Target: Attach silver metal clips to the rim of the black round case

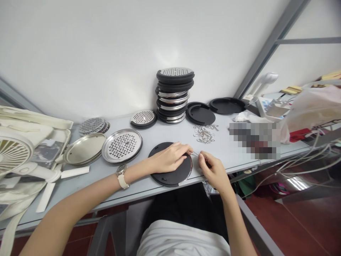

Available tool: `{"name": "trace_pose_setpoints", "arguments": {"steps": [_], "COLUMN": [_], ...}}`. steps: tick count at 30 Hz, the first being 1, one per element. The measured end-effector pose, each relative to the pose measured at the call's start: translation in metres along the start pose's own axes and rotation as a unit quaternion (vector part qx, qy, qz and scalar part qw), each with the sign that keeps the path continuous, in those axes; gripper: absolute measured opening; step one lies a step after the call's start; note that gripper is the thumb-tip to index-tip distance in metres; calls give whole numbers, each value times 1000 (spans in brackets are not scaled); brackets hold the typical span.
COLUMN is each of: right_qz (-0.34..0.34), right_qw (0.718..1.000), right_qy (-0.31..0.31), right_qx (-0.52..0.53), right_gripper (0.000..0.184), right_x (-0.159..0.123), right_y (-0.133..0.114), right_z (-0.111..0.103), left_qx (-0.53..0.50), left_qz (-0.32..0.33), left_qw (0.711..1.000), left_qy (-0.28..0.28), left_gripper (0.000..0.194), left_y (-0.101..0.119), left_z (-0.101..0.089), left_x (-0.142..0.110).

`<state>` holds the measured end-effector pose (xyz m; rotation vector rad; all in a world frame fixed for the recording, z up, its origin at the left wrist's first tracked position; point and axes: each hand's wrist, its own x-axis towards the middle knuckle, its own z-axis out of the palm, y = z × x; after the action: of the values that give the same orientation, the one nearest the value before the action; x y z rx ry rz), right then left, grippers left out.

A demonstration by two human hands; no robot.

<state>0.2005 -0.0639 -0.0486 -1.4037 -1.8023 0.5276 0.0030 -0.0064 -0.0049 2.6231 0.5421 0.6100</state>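
A round black disc (pixel 170 179) with small slots and a shiny metal edge lies at the table's front edge. Across its top rests my left hand (pixel 172 156), fingers stretched over the disc toward its right rim. My right hand (pixel 213 170), just off that rim, pinches a thin metal wire clip (pixel 195 154). The clip's far end reaches the rim beside my left fingertips, where its exact seat is hidden. Behind my hands, a loose pile of similar wire clips (pixel 204 135) lies on the table.
A tall stack of black and metal discs (pixel 174 96) stands by the wall. Perforated grater plates (pixel 122 145), plain metal plates (pixel 85 149) and black rings (pixel 201 113) lie around. A white fan (pixel 13 153) is left; a plastic bag (pixel 311 110) and cables (pixel 287 167) are right.
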Motion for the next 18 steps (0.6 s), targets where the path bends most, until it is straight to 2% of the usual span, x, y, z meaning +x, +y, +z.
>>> {"name": "trace_pose_setpoints", "arguments": {"steps": [5,9,14,18], "right_qz": [14,16,-43,-52], "right_qw": [1000,1000,996,994], "right_qy": [10,7,-41,-70], "right_qx": [2,-22,-63,-60], "right_gripper": [32,31,27,30], "right_x": [3,6,10,10], "right_y": [-5,-7,-7,-6], "right_z": [3,6,4,1], "left_qx": [-19,-18,-17,1], "left_qz": [-27,-12,-16,-30], "left_qw": [999,999,999,999], "left_qy": [19,29,28,20], "left_gripper": [29,32,32,25], "left_y": [-2,-2,-3,-3], "left_z": [2,2,2,3], "left_x": [-2,-2,-1,-1]}}
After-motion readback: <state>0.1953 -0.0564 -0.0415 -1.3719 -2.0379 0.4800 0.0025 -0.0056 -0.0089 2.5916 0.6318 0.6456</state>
